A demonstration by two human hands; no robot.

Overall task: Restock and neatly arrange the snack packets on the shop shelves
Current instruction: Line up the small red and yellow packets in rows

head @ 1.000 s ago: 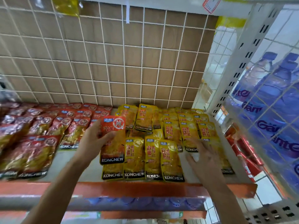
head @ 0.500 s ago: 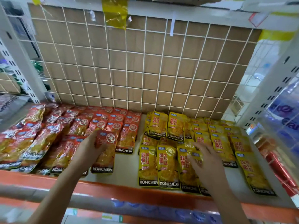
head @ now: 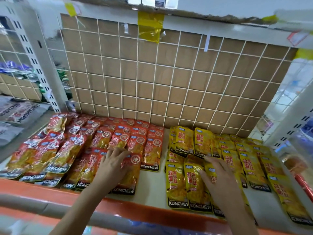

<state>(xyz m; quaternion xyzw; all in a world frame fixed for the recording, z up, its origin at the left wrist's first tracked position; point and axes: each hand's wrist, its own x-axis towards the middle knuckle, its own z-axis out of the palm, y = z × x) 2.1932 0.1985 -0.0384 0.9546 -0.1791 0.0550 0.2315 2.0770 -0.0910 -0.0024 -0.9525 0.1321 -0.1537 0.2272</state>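
Observation:
Red KONCHEW snack packets [head: 88, 146] lie in overlapping rows on the left half of the shelf [head: 152, 189]. Yellow KONCHEW packets [head: 240, 160] fill the right half. My left hand [head: 112, 165] lies flat with spread fingers on a red packet [head: 131, 173] at the right end of the front red row. My right hand [head: 218, 178] rests flat on the front yellow packets [head: 194, 182], fingers straight. A bare strip of shelf separates the two colours.
An orange lip [head: 127, 206] runs along the shelf front. Behind stands a white wire grid over brown cardboard [head: 160, 78]. White slotted uprights [head: 39, 58] flank the bay. Grey printed sacks [head: 18, 112] lie on the left neighbouring shelf.
My left hand carried the red packet from over the yellow pile leftward and laid it down at the end of the red row. My right hand stayed on the yellow packets. The view shifted left.

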